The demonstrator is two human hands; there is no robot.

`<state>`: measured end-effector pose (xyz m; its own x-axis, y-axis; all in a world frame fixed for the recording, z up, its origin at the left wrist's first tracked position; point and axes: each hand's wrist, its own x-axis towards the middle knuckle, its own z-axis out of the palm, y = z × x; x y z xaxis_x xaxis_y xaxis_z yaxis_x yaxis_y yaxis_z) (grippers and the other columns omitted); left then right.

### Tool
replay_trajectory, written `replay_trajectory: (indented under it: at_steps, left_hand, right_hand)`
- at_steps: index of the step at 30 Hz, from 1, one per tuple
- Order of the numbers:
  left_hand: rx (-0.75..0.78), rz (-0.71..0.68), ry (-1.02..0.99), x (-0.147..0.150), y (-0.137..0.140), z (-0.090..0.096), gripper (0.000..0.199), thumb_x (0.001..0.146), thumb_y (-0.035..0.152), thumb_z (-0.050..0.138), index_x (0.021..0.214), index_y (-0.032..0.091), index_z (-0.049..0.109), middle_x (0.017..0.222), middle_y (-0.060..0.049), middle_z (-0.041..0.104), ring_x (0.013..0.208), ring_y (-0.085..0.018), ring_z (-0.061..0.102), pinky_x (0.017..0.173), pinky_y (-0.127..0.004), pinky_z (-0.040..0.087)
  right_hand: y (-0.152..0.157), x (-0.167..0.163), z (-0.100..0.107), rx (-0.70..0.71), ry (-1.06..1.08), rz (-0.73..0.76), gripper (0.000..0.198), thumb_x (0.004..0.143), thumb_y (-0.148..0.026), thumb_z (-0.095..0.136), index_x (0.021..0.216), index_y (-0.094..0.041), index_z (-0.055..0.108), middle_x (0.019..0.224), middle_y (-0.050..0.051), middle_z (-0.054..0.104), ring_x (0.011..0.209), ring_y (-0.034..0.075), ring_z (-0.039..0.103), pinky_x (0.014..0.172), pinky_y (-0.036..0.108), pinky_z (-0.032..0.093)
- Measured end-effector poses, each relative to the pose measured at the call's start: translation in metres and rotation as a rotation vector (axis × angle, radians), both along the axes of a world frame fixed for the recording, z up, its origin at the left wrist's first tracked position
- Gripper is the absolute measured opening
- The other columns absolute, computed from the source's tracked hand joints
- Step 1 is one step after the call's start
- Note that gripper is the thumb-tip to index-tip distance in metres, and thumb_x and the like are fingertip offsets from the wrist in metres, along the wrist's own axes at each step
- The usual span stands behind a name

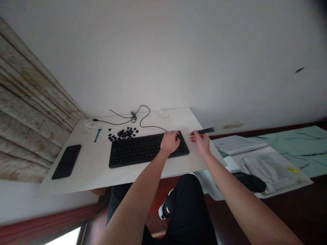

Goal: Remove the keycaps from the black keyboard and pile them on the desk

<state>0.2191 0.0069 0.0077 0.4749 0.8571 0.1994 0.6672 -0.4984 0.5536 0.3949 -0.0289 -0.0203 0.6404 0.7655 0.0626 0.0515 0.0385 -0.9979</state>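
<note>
A black keyboard (138,149) lies on the white table, its right part under my left hand (170,142). The fingers of that hand are bent over the keys near the back edge, and the fingertips are partly hidden. Just right of the keyboard, my right hand (201,143) is closed on the handle of a small black brush (208,130). Its dark bristle end points right, past the table's edge. Behind the keyboard lies a loose pile of black keycaps (125,133).
A blue tool (97,135) and a black phone (66,161) lie on the left of the table (99,180). A thin black cable (150,126) runs along the back by the wall. Right of the table are a white box (235,144) and a plastic-wrapped package (268,166).
</note>
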Motion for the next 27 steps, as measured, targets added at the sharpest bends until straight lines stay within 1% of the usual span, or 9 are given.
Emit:
replay_trajectory:
  at_steps: [3,6,8,11,17,23,27]
  left_hand:
    - [0.003,-0.001,-0.008,0.0,0.0,0.0,0.028,0.089,0.018,0.057,0.117,0.019,0.064,0.112,-0.008,0.07,0.109,-0.023,0.063,0.099,-0.038,0.048]
    - [0.014,-0.007,0.003,-0.001,0.0,0.0,0.029,0.091,0.022,0.059,0.119,0.019,0.063,0.114,-0.009,0.068,0.111,-0.024,0.062,0.099,-0.038,0.048]
    - [0.024,-0.017,0.026,-0.001,0.0,0.0,0.029,0.093,0.028,0.059,0.121,0.019,0.063,0.116,-0.009,0.067,0.112,-0.025,0.061,0.1,-0.039,0.047]
    - [0.048,-0.036,0.07,-0.001,0.0,0.0,0.033,0.095,0.035,0.059,0.124,0.02,0.062,0.117,-0.01,0.066,0.114,-0.026,0.059,0.1,-0.041,0.046]
    - [0.076,-0.047,0.12,0.0,0.0,-0.001,0.034,0.099,0.037,0.053,0.13,0.023,0.059,0.121,-0.009,0.064,0.116,-0.026,0.058,0.101,-0.041,0.045]
    - [0.071,-0.039,0.132,0.0,-0.001,0.0,0.033,0.1,0.036,0.052,0.129,0.023,0.059,0.122,-0.009,0.064,0.116,-0.027,0.058,0.1,-0.041,0.044]
    - [0.072,-0.043,0.148,0.0,-0.001,0.001,0.032,0.1,0.038,0.051,0.129,0.024,0.059,0.121,-0.009,0.064,0.116,-0.028,0.057,0.1,-0.043,0.044]
  right_hand:
    - [0.001,-0.006,0.015,-0.04,-0.101,0.123,0.048,0.078,-0.063,0.069,0.087,-0.016,0.066,0.079,0.01,0.075,0.063,0.019,0.069,0.058,0.03,0.058]
    - [0.004,-0.01,0.029,-0.126,-0.307,0.228,0.039,0.083,-0.056,0.067,0.088,-0.017,0.068,0.077,0.008,0.075,0.062,0.02,0.07,0.059,0.03,0.057]
    - [0.008,-0.011,0.037,-0.175,-0.439,0.257,0.032,0.086,-0.05,0.065,0.087,-0.018,0.069,0.075,0.007,0.075,0.063,0.02,0.07,0.061,0.03,0.056]
    - [0.013,-0.009,0.044,-0.205,-0.548,0.276,0.026,0.087,-0.044,0.065,0.085,-0.019,0.07,0.072,0.006,0.074,0.066,0.021,0.071,0.064,0.029,0.055]
    - [0.019,-0.01,0.051,-0.226,-0.599,0.286,0.021,0.087,-0.038,0.066,0.084,-0.018,0.07,0.073,0.007,0.074,0.065,0.021,0.071,0.065,0.029,0.054]
    - [0.018,-0.013,0.052,-0.219,-0.597,0.286,0.018,0.086,-0.037,0.068,0.083,-0.019,0.07,0.071,0.006,0.074,0.067,0.021,0.072,0.064,0.028,0.055]
    - [0.017,-0.016,0.054,-0.236,-0.546,0.312,0.017,0.088,-0.035,0.064,0.084,-0.018,0.069,0.069,0.006,0.073,0.06,0.02,0.071,0.057,0.027,0.054]
